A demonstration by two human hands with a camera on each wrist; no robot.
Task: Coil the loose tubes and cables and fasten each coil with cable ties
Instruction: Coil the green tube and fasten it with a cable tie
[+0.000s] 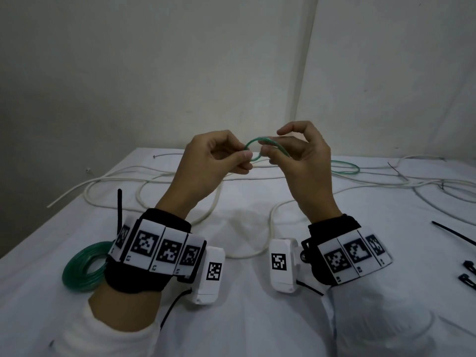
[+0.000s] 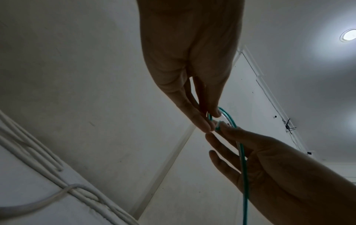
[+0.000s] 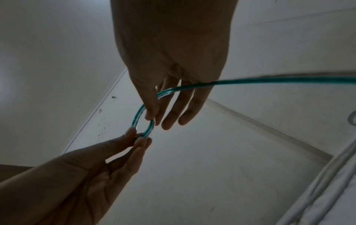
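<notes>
I hold a thin green translucent tube (image 1: 253, 143) up over the table, bent into one small loop between my hands. My left hand (image 1: 244, 153) pinches the loop's left side with thumb and fingertips. My right hand (image 1: 264, 148) pinches its right side, and the other fingers are spread. The right wrist view shows the tube (image 3: 269, 79) running off to the right from my right hand (image 3: 154, 118), with my left hand (image 3: 139, 137) below. In the left wrist view the tube (image 2: 244, 175) crosses the right palm. Its slack (image 1: 345, 167) lies on the table behind.
A finished green coil (image 1: 82, 266) with an upright black cable tie (image 1: 119, 210) lies at the near left. Loose white cables (image 1: 154, 176) sprawl across the white table (image 1: 244, 318). Black cable ties (image 1: 453, 234) and small black pieces (image 1: 468, 269) lie at the right edge.
</notes>
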